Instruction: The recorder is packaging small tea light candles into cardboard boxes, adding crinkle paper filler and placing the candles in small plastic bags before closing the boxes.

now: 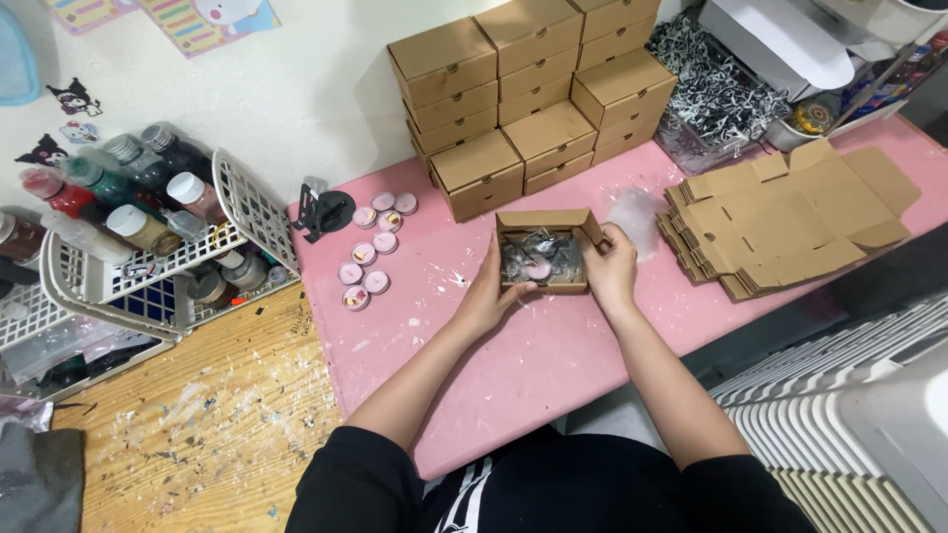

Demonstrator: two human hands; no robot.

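A small open brown cardboard box (546, 219) rests on the pink table (553, 345). Inside it lie grey paper shreds and a pink tealight candle (538, 266). My left hand (489, 296) grips the box's left side, thumb over the front edge. My right hand (609, 266) holds the right side, fingers at the open flap. Both arms reach out from black sleeves.
Several pink tealights (373, 247) lie left of the box beside a black tape dispenser (321, 212). Closed brown boxes (533, 99) are stacked behind. Flat box blanks (790, 222) lie at right, a tub of shredded paper (716, 89) behind them. A white rack of bottles (148, 237) stands left.
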